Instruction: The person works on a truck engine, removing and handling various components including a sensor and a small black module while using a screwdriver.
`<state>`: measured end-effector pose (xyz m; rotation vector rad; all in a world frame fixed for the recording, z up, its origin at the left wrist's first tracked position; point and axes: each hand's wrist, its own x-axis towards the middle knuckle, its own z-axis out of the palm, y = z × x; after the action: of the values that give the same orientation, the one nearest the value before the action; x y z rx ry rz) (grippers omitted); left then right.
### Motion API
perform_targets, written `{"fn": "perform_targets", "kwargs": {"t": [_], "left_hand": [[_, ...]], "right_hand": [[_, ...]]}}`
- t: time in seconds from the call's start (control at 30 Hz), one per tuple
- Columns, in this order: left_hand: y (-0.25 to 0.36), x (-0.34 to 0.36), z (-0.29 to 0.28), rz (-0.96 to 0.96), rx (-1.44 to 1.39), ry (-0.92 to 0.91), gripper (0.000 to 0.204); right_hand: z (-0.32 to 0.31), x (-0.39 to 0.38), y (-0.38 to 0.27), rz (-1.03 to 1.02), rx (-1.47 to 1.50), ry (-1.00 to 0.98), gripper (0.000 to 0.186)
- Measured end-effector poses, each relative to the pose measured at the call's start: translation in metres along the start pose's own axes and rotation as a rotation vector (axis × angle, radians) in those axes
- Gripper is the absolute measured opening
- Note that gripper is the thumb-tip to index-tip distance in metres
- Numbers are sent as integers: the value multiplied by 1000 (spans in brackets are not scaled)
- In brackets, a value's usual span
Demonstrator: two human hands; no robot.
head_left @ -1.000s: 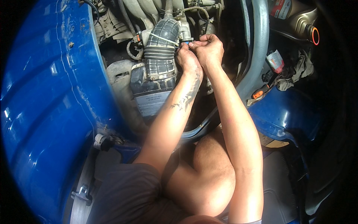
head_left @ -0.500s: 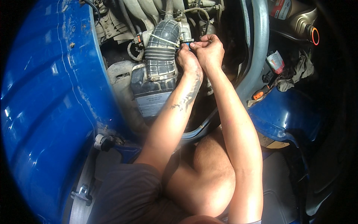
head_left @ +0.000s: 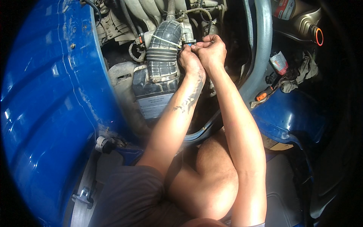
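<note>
1. Left hand is at the far middle of the engine bay, thumb and fingers bunched up against a small blue part.
2. Right hand comes in just to the right, fingers curled, thumb tip right by that same blue part. Wrists are pretty much side by side.
3. The piece is tiny and mostly covered, so I honestly can't tell if either grip is closed on it.
4. Blue part sits at the near end of a pale metal fitting, just right of the ribbed black hose.
5. Nearer and left: black box with a pale label.
6. Over right, past the grey rubber seal: gold bottle, crumpled cloth, orange-handled tool.
</note>
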<state>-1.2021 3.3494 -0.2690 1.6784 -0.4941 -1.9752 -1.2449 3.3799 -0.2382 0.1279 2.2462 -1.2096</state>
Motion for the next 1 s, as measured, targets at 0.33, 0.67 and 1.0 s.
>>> {"fn": "perform_targets", "kwargs": {"t": [0.33, 0.67, 1.0], "left_hand": [[3, 1, 0, 34, 78, 41, 31], [-2, 5, -6, 3, 11, -36, 29], [8, -6, 0, 14, 79, 22, 31]], "right_hand": [[4, -2, 1, -27, 31, 56, 35], [0, -3, -2, -93, -18, 10, 33], [1, -5, -7, -36, -30, 60, 33]]}}
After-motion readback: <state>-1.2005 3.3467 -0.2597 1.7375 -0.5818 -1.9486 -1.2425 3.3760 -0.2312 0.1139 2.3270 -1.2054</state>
